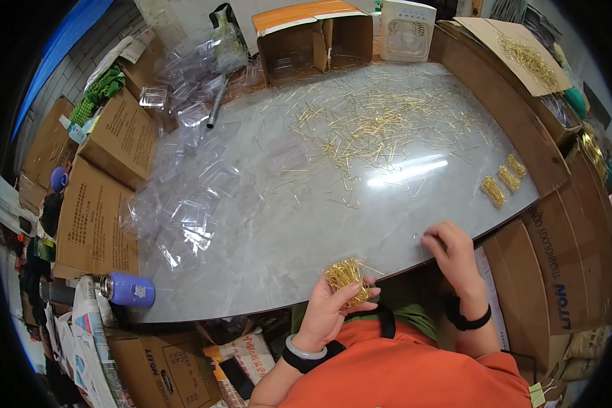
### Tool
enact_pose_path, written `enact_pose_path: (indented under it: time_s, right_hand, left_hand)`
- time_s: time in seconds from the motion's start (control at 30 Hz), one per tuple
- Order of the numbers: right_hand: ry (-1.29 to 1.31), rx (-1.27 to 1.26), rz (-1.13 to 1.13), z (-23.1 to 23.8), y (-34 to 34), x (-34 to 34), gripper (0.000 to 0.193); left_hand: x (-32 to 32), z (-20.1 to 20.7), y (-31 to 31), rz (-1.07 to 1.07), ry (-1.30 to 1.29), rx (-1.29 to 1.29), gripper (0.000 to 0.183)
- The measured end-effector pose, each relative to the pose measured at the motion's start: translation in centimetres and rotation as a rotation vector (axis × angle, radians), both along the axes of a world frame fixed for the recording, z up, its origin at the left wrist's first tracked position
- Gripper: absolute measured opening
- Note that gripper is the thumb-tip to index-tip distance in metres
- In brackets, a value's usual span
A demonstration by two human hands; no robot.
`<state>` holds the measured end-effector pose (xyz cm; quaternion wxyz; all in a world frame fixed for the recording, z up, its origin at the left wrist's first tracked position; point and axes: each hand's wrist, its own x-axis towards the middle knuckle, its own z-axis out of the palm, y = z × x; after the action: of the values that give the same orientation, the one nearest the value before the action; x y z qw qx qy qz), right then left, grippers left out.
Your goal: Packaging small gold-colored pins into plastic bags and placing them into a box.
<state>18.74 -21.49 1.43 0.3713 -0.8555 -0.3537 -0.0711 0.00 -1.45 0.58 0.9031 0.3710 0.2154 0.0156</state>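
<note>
A thick bundle of thin gold wire hooks (347,277) is gripped in my left hand (319,309), just over the front edge of the grey marbled table (299,238). My thumb lies across the bundle and the wire ends stick out past the fingers. To the right, my right hand (453,253) is held at the table's edge with its fingers curled in a pinch. A small thin loop or wire end shows by its fingertips, too fine to name. Loose gold hooks (377,122) lie scattered in a heap across the far middle and right of the table.
Three tied gold bundles (494,192) lie near the right edge. Clear plastic boxes (190,177) pile up on the left, near a metal tube (216,105). An open carton (313,44) and white fan (408,30) stand behind. A purple flask (130,289) lies front left.
</note>
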Motion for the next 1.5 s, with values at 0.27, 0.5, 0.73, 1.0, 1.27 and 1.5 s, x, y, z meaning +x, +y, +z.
enact_pose_path:
  time_s: [0.27, 0.5, 0.73, 1.0, 1.27, 1.5]
  right_hand:
    - [-0.139, -0.201, 0.002, -0.5, -2.0, -3.3, 0.028]
    - [-0.018, -0.148, 0.049, 0.1, -2.0, -3.3, 0.017]
    - [-0.002, 0.039, -0.096, 0.9, 1.1, -3.1, 0.030]
    - [0.230, 0.175, 0.322, 1.5, 4.3, -7.4, 0.015]
    - [0.061, 0.309, 0.277, 1.6, 5.6, -8.6, 0.015]
    - [0.101, 0.295, 0.270, 2.0, 6.0, -8.3, 0.017]
  left_hand:
    - [0.5, 0.4, -0.4, 0.009, -0.012, 0.004, 0.042]
    - [0.3, 0.3, -0.4, 0.015, -0.022, 0.006, 0.040]
    - [0.1, 0.2, -0.6, 0.018, -0.019, 0.024, 0.039]
    - [0.1, -0.1, -0.8, 0.110, -0.092, -0.011, 0.030]
    - [0.0, -0.4, -1.1, 0.124, -0.144, -0.082, 0.026]
    - [-0.2, -0.5, -0.7, 0.110, -0.170, -0.117, 0.029]
